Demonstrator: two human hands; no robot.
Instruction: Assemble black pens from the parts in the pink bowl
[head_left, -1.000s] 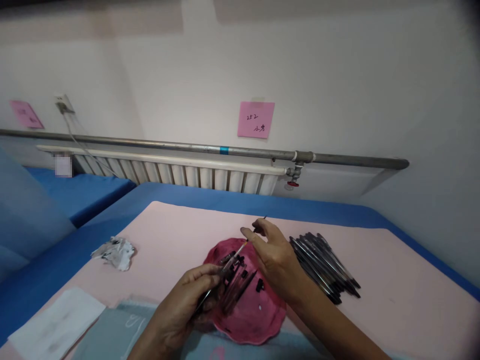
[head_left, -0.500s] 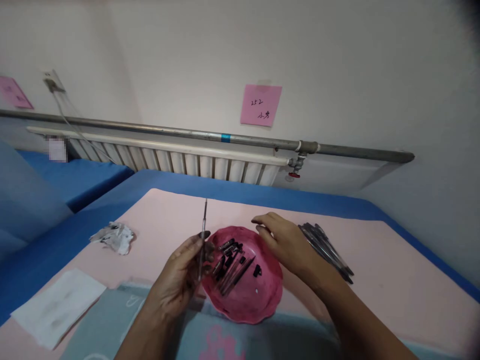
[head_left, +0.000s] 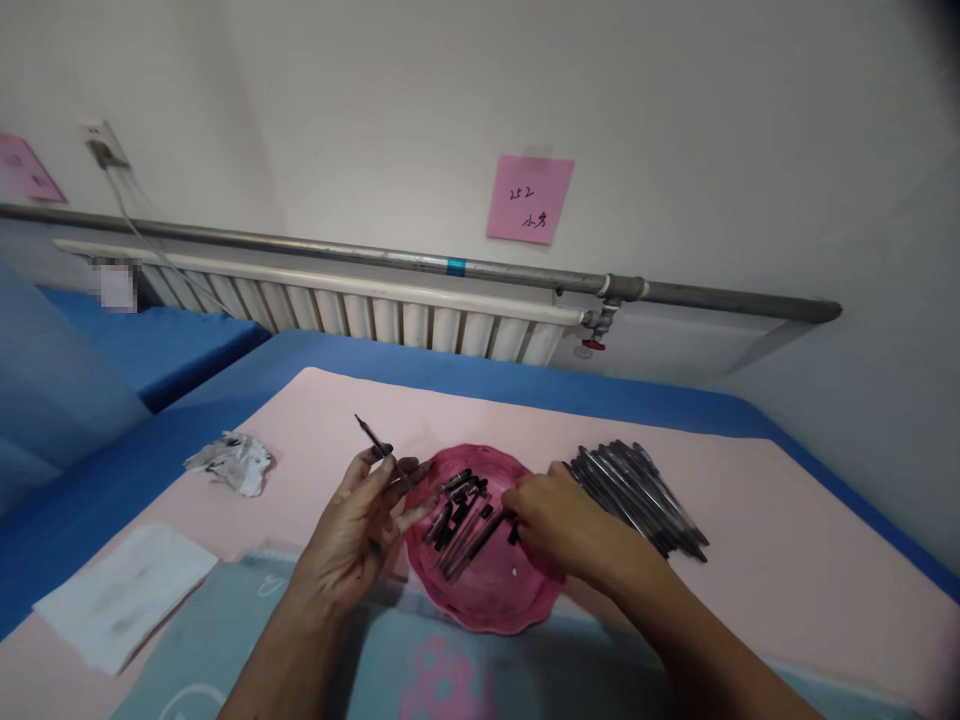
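Note:
My left hand (head_left: pixel 358 525) pinches a slim, dark-tipped pen (head_left: pixel 370 434) whose bare tip points up and to the left. Just right of it lies a red scallop-edged plate (head_left: pixel 487 622). Inside the plate are several small black pen caps (head_left: pixel 456 486) and some thin clear-and-dark pen tubes (head_left: pixel 472 545). My right hand (head_left: pixel 551 515) is over the plate's right side, its fingers curled down by the end of a dark tube. What those closed fingertips hold is hidden from me. Dark smudges show on the left fingertips.
Several assembled-looking dark pens (head_left: pixel 637 490) lie in a pile on the pink sheet to the right. Crumpled tissue (head_left: pixel 234 462) and a stained white cloth (head_left: pixel 124 595) are at left. A radiator (head_left: pixel 390 318) and a pipe run along the wall behind the blue table edge.
The pen in my left hand has tipped from upright to leaning left. My right hand has come down into the plate and its fingers have closed. The view has shifted slightly.

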